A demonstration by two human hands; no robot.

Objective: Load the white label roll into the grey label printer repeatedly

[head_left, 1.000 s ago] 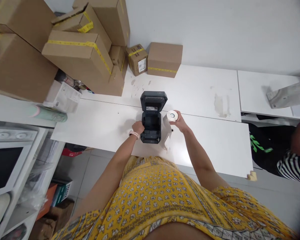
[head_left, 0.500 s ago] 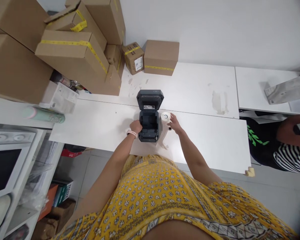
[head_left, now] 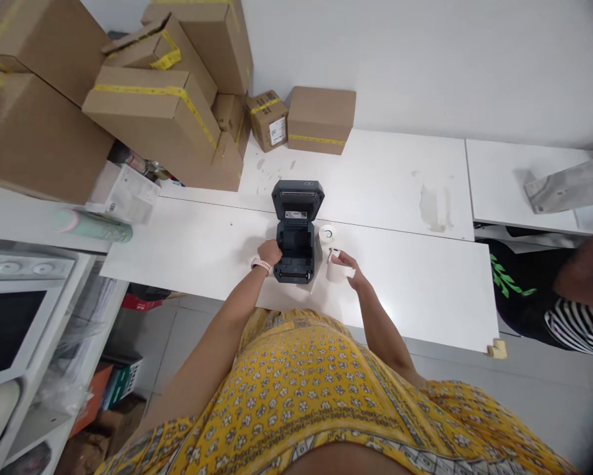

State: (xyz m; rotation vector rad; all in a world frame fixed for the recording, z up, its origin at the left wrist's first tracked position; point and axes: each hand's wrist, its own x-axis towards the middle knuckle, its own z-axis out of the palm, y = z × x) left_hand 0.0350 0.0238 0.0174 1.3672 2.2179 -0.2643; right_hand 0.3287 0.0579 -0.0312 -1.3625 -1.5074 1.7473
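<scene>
A small black label printer (head_left: pixel 296 234) stands on the white table (head_left: pixel 415 284) with its lid flipped up and its bay showing. My left hand (head_left: pixel 270 253) rests curled against the printer's left side, a pale watch on the wrist. A white paper roll (head_left: pixel 327 233) lies on the table just right of the printer. A loose strip of paper (head_left: pixel 334 268) runs from it toward me. My right hand (head_left: pixel 348 266) pinches the near end of that strip.
Taped cardboard boxes (head_left: pixel 152 112) are piled at the back left, and two smaller boxes (head_left: pixel 320 119) stand against the wall. A green cylinder (head_left: pixel 95 226) lies on the left shelf. Another person in a striped top (head_left: pixel 580 323) is at the right edge.
My right hand set the paper roll down beside the printer, then drew back toward me and took hold of the loose paper strip. My left hand stayed on the printer.
</scene>
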